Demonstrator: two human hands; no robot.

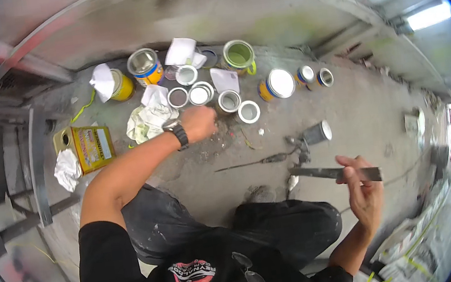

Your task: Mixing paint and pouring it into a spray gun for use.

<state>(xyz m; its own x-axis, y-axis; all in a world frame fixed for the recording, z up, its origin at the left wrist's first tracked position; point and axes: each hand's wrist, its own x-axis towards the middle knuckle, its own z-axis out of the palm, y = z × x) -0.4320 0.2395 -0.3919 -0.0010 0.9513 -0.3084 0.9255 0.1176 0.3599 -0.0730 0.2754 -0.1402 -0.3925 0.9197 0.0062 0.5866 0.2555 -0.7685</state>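
Head view: right hand (359, 181) closed, thumb and fingers pinching flat strip (322, 173) near its right end; strip held above floor (377, 111), left end pointing toward spray gun (312, 135) lying on floor. Left hand (200, 122), watch (180, 136) on wrist, fingers curled, just beside small white-lidded can (199, 95) and small grey can (229, 101); cannot tell if it grips anything. Crumpled paper (149, 121) near left wrist. Open green can (238, 56) at floor's far edge, along wall (190, 16). Rectangular tin (95, 150) toward floor's left edge.

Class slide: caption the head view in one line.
Right hand holds a flat strip; left hand hangs near open cans.
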